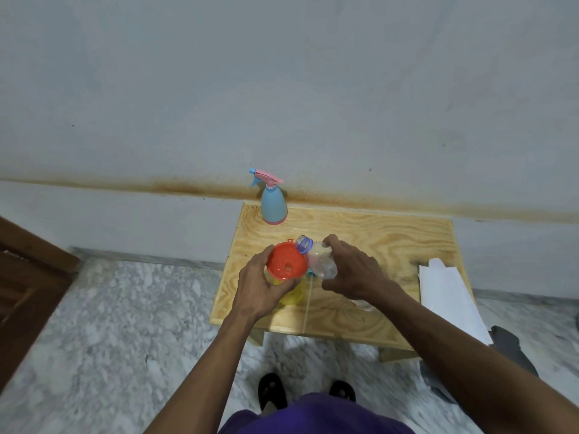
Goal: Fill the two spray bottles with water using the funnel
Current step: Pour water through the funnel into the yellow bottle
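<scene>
Person standing at a low wooden table (391,233), tipping a clear water bottle (322,261) toward an orange funnel (286,261).

The left hand (260,286) is curling round the funnel's rim and the yellow spray bottle (293,296) beneath it, on the table's front left part; the funnel is sitting above that bottle, which is mostly hidden. The right hand (354,274) is gripping the clear water bottle, fingers wrapped round its body, holding it tilted with its blue-capped neck (304,244) just beside the funnel's far rim. Whether water is flowing cannot be told. A blue spray bottle (273,206) with a pink trigger head is standing upright at the table's far left corner, well apart from the hands. White papers (448,296) are lying over the table's right edge.
</scene>
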`<state>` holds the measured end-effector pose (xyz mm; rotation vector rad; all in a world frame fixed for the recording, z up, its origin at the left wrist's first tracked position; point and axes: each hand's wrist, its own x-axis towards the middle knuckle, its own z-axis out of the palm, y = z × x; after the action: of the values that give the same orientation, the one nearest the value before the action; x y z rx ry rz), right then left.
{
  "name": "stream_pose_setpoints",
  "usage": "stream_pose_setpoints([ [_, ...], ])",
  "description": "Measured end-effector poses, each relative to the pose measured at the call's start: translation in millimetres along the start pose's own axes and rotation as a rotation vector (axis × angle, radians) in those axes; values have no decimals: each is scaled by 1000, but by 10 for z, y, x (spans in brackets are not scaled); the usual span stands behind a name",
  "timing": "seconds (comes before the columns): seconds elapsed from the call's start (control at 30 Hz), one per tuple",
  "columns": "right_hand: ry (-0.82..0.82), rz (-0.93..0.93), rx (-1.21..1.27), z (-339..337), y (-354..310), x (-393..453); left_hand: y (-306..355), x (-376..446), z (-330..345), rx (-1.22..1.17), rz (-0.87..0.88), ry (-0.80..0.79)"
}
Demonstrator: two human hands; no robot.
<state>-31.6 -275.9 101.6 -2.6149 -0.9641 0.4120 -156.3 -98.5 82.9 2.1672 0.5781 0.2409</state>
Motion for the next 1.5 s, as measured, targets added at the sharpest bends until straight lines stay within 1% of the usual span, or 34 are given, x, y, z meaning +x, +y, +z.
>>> stream_pose_setpoints([
  [0.17, 107, 53, 248, 113, -26, -10, -30, -1, 10, 6, -11, -5],
  [0.33, 303, 109, 411, 217, 53, -31, -44, 3, 11, 13, -10, 1],
  [0.4, 364, 171, 465, 219, 107, -53, -47, 4, 13, 11, -8, 2],
  [0.47, 407, 230, 485, 231, 191, -79, -59, 8, 17, 10, -7, 4],
  [0.6, 498, 322, 446, 270, 397, -146, -63, 1, 18, 4, -10, 8],
  [0.83, 643, 474, 557, 301, 688, -245, -58, 11, 29, 3, -6, 25],
  [0.97, 677, 519, 563, 343, 804, -291, -76, -9, 46, -22, -11, 50],
  [1.17, 676, 576, 605, 408, 917, -323, -100, -19, 64, -42, -8, 70],
  [1.5, 675, 587, 620, 493, 1000, -319, -97, -1, 78, -53, 2, 65],
])
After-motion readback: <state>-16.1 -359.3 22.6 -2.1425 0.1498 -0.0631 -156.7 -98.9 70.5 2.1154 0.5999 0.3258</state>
